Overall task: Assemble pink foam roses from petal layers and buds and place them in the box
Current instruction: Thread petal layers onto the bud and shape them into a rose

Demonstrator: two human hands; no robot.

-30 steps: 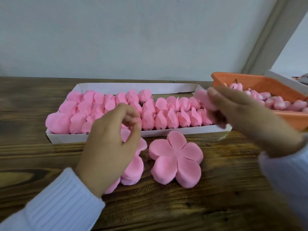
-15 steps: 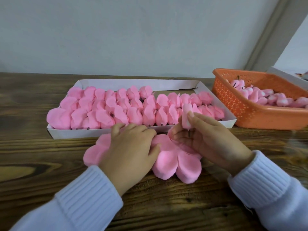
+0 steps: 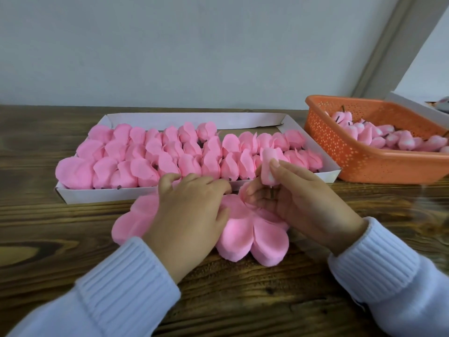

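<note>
Your right hand (image 3: pixel 308 203) grip pinches a bud (image 3: pixel 268 166) upright over the petal layer (image 3: pixel 245 237) on the counter (image 3: pixel 73 227), just before the rose-filled box (image 3: pixel 145 193). Left hand (image 3: pixel 192 210) grip spread, pressing the petal stack (image 3: pixel 136 220) beside it.

Bench (image 3: pixel 48 132): dark wood, strong grain, knot mark at left. Plain pale wall (image 3: pixel 194 45) behind it; grey trim strip (image 3: pixel 388 57) slants up at right.
</note>
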